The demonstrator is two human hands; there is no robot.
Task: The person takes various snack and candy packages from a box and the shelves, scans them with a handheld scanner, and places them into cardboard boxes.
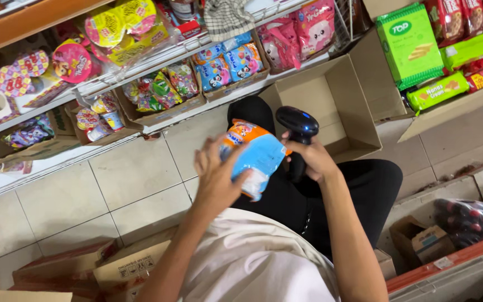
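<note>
A: Hands, status?

B: My left hand (217, 178) is closed round a blue-and-orange snack pack (257, 156), fingers spread over its near side, held above my lap. My right hand (314, 161) is wrapped tight on the grip of a black scanner (298, 130), head just beside the pack's top edge.

A: Beyond that?

B: Open cardboard box (331, 106) on the tiled floor (135, 168), just past my knee. Farther out, a shelf (113, 78) of bright sweet packets; green biscuit boxes (410, 45) at right.
</note>
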